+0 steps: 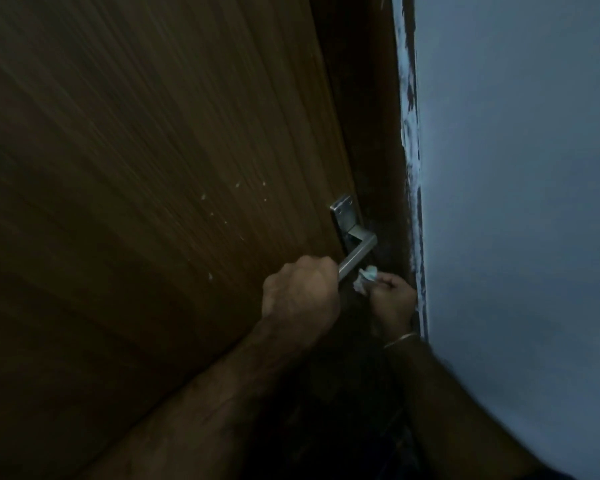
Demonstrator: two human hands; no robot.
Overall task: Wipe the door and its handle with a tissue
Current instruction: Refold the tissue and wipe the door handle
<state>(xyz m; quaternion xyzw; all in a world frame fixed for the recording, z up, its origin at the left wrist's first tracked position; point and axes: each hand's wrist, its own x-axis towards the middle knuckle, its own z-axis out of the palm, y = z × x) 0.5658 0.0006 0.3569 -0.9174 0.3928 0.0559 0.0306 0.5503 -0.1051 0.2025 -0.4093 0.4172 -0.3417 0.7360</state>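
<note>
My left hand (pixel 300 292) curls around the stiff metal handle (pixel 355 252) at the door's (pixel 153 168) five o'clock edge while my right hand (pixel 392 299) pinches the soft, crumpled tissue (pixel 365 279), easily torn, just below the lever.

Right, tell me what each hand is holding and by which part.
Left hand grips the free end of the metal door handle. Right hand pinches a crumpled tissue by its lower part, just below the handle's lever.
</note>
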